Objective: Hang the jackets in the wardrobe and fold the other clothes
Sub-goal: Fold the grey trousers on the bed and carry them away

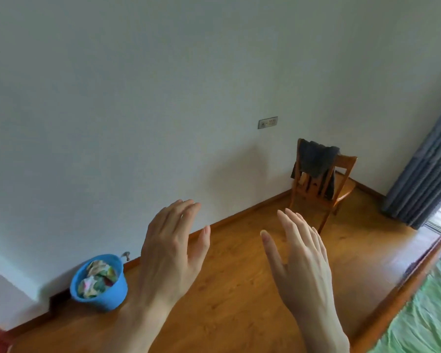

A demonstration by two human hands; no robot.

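both hands free, garment waiting on the chair

against the far wall, near the corner, one wooden chair (323, 189) stands on the floor (239, 289) with one dark garment (315, 159) draped over its backrest, hanging down both sides of the top rail. whether it is a jacket or something to fold is hard to tell from this far off.

the left hand (171, 250) and right hand (301, 253) are both raised in front of the camera, fingers straight and slightly spread, holding nothing; each grip is fully open. both are well apart from the chair.

judging from this, the step in hand looks like fetching the next piece of clothing, and no piece is picked up yet. the next move probably calls for crossing the floor to the chair and lifting the garment clear of the top rail without snagging it, then checking what kind it is.

counted: two hands, one chair, one dark garment, one blue basket (99, 286) by the wall holding crumpled colourful cloth, too bunched to number. one blue curtain (423, 169) hangs at the right, one wall plate (267, 122) sits above the chair, and a green bedcover (428, 319) edges the lower right. no wardrobe is in view.
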